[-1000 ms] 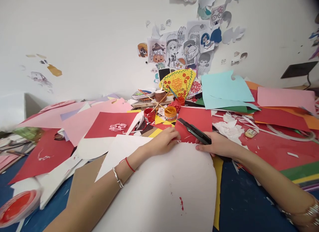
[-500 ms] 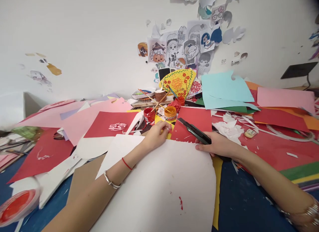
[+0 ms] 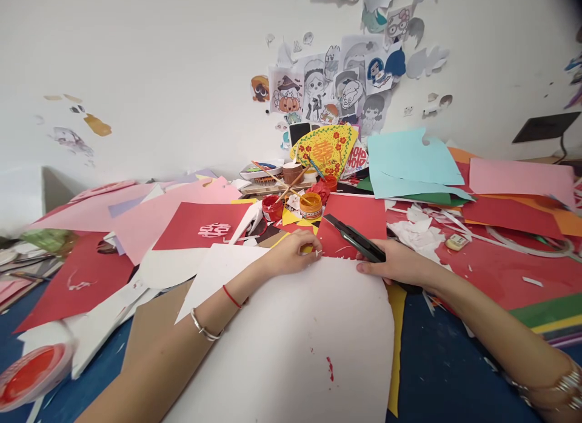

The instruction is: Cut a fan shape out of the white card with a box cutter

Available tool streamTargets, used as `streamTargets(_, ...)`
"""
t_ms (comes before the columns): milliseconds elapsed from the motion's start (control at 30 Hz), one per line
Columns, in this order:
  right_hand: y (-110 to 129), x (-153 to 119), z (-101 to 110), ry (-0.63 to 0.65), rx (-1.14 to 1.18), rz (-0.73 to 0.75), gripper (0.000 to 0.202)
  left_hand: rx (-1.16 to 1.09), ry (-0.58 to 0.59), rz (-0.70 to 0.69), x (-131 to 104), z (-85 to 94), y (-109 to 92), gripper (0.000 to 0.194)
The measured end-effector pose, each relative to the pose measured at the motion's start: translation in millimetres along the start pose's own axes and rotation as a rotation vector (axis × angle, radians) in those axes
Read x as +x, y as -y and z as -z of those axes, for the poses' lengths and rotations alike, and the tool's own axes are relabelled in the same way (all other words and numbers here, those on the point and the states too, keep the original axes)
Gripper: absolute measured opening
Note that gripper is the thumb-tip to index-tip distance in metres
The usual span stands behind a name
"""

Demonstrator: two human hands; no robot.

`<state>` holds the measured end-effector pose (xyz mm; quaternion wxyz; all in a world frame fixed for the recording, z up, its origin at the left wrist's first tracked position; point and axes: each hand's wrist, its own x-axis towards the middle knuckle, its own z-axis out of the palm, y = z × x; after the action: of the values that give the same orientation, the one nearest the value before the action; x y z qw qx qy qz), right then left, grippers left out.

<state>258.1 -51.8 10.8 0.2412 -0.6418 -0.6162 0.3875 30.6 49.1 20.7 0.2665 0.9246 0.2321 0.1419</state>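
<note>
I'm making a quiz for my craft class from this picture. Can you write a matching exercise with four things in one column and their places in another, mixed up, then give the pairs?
Things:
1. black cutter
2. large white sheet
3. orange-lidded paint pot
4. light blue paper

Places:
A. at the far edge, against the wall
B. in the right hand
C. nearest the camera, under both forearms
D. beyond the left hand, beside a red paint pot

Pairs: 1-B, 2-C, 3-D, 4-A
</note>
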Motion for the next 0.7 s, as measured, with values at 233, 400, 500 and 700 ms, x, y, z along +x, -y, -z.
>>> streamTargets(233,1,-1,0,-0.006,0.014,-0.003,0.031,-0.195,-0.041,0.096,-1,3.9,5,0.02)
streamTargets(400,-1,-1,0,-0.012,0.017,0.013,0.029,-0.338,-0.43,0.258,2,9.2,17,0.013)
streamTargets(500,-1,-1,0,-0.007,0.021,0.024,0.03,-0.044,-0.541,0.296,0,10.6,18,0.026)
streamTargets(700,1,-2,1,-0.019,0.012,0.016,0.034,0.236,-0.434,0.212,1,-1.1,3,0.03)
